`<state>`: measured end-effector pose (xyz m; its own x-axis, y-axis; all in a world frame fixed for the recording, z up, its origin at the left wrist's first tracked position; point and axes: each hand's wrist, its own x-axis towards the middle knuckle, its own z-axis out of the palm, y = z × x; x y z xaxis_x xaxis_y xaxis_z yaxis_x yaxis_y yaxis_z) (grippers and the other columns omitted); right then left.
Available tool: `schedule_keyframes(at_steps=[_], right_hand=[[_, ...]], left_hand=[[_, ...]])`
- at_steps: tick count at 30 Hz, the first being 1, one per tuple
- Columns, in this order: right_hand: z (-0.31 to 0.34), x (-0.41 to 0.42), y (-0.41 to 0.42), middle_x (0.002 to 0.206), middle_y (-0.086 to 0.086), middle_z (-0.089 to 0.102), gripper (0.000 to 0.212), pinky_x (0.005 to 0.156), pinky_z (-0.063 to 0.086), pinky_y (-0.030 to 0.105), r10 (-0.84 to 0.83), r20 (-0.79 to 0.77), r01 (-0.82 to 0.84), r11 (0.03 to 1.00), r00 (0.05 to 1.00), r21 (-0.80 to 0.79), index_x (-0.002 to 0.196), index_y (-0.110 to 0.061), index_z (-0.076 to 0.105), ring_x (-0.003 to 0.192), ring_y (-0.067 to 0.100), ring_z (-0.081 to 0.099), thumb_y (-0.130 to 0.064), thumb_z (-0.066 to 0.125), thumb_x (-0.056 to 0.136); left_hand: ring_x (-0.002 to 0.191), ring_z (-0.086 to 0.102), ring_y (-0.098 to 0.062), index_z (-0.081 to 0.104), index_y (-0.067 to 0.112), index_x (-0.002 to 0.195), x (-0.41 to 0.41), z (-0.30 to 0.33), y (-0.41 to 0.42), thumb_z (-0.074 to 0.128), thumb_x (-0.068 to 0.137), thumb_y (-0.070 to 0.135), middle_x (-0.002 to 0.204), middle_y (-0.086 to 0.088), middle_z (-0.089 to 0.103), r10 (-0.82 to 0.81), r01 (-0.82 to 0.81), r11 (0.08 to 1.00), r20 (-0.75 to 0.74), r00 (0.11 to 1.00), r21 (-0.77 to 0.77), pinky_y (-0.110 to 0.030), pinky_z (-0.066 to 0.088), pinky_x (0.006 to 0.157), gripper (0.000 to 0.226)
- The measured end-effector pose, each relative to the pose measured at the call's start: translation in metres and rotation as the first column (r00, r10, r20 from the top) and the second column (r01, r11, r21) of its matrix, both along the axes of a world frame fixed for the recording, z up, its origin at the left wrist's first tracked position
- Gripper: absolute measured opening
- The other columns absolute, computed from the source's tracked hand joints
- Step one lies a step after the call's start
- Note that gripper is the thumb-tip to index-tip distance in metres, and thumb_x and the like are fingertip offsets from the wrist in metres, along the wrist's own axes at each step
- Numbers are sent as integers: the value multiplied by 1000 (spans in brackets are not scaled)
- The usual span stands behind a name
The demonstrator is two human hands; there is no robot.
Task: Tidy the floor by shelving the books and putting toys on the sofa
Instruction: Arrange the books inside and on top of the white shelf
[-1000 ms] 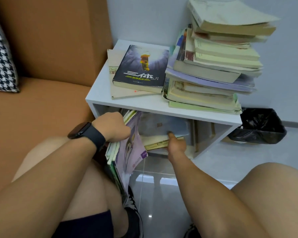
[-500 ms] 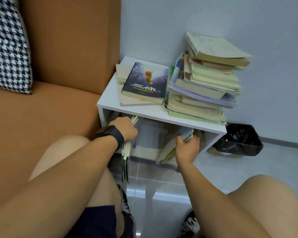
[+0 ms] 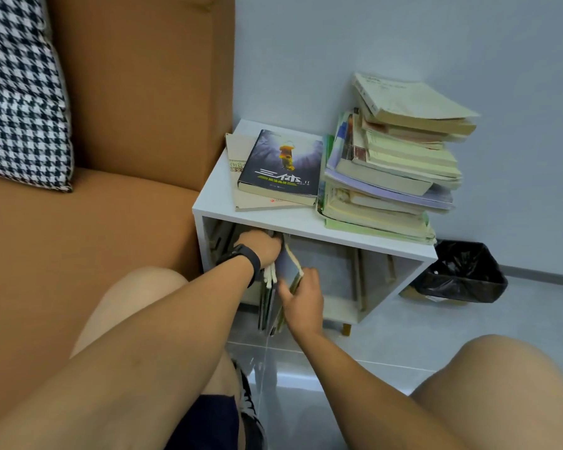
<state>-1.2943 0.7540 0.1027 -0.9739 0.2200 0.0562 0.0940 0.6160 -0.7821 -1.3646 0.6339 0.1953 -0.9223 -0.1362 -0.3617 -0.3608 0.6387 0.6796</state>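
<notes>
Beneath the white cube shelf, upright thin paperback books: left hand grips their tops, right hand presses their side.

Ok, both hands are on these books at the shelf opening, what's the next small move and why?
Probably slide the upright books deeper into the white shelf. The left hand grips their tops, the right hand steadies their near edge, and their lower ends stick out past the shelf front over the floor.
</notes>
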Motion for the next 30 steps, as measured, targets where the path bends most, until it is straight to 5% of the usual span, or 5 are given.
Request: schedule_keyframes(at_steps=[6, 13, 19, 24, 30], right_hand=[[-6, -3, -9, 102, -2, 41, 21, 74, 49, 37, 182, 3, -182, 981, 983, 72, 99, -20, 46, 80, 15, 52, -36, 60, 99], [-15, 5, -9, 133, -5, 47, 43, 98, 38, 15, 314, 32, -306, 939, 949, -158, 142, -19, 50, 116, 4, 48, -40, 50, 104], [-20, -5, -13, 125, 0, 64, 29, 95, 49, 23, 178, 290, 106, 655, 940, -748, 127, -18, 64, 111, 8, 60, -19, 45, 105], [-35, -19, -3, 111, 8, 66, 37, 85, 56, 26, 191, 454, 279, 569, 870, -774, 135, -11, 53, 94, 17, 65, -2, 57, 99], [-62, -15, 3, 159, 6, 33, 131, 112, 31, 61, 139, 782, 391, 805, 608, -446, 160, -20, 8, 144, 37, 34, -79, 75, 64]], left_hand=[[112, 60, -32, 63, 9, 125, 1, -5, -7, 53, 98, 53, 126, -14, 64, -1, 1, 1000, 15, 1000, 10, -26, 41, 81, 52], [66, 56, -14, 62, 9, 87, -4, -8, -17, 77, 79, 24, 89, -7, 62, 6, 8, 996, 149, 989, -91, -27, 50, 62, 22], [81, 65, -22, 66, 8, 94, -5, -5, -12, 81, 74, 27, 97, -8, 67, -35, 70, 974, 165, 986, -214, -30, 58, 69, 32], [94, 68, -26, 65, 9, 106, 0, -8, -7, 83, 73, 32, 110, -11, 67, -4, 40, 967, 140, 990, -253, -30, 57, 73, 45], [97, 68, -28, 60, 10, 104, 3, -14, -6, 84, 69, 32, 112, -12, 67, 40, -7, 969, 126, 991, -247, -32, 58, 75, 48]])
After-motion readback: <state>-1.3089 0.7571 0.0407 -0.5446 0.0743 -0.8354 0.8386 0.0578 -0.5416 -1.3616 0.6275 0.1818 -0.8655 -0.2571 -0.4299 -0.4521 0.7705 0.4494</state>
